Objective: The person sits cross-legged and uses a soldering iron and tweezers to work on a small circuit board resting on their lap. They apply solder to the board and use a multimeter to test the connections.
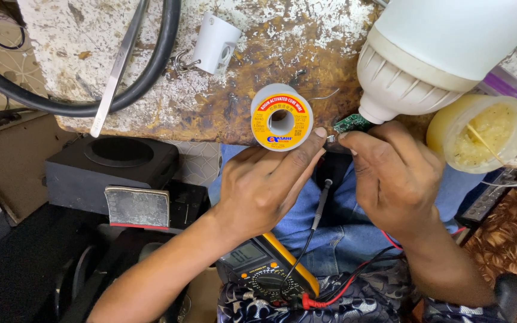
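Both hands meet at the near edge of the worn surface (210, 107); the left hand (264, 185) and the right hand (390, 173) each pinch, fingertips pressed together, a tiny part (331, 138) too small to identify; it sits just beside a small green circuit board (352, 123) under the neck of a big white bulb (426, 54); a spool of solder wire (281, 117) stands by the left fingers; a yellow multimeter (267, 269) rests on the person's lap, its leads running up between the wrists; a tub of yellowish paste (480, 128) sits to the right.
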